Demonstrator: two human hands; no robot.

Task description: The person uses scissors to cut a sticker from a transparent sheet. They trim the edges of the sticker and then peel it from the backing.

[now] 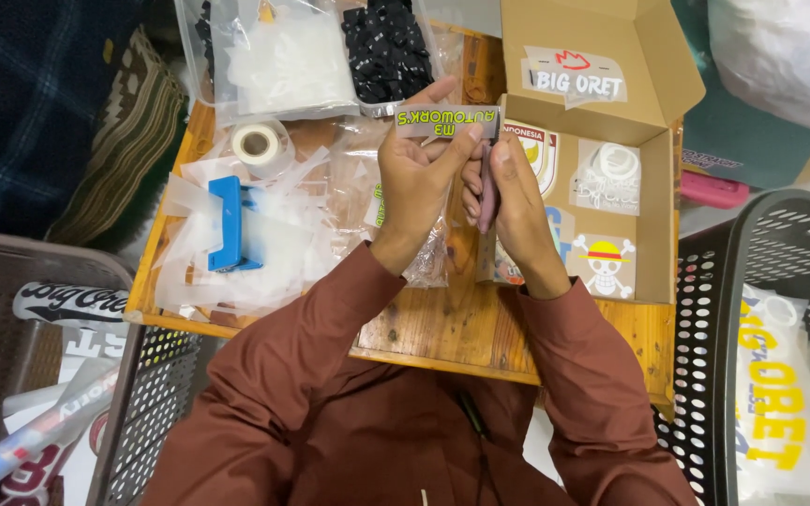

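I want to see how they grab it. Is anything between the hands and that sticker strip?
Nothing visible is. The left hand and the right hand both touch the sticker strip directly, holding it up above the wooden table. The right hand also holds a pink tool, beside the strip's end.

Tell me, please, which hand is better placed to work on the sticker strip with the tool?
Probably the right hand: it already grips the pink tool just under the sticker strip. The left hand pinches the strip and steadies it.
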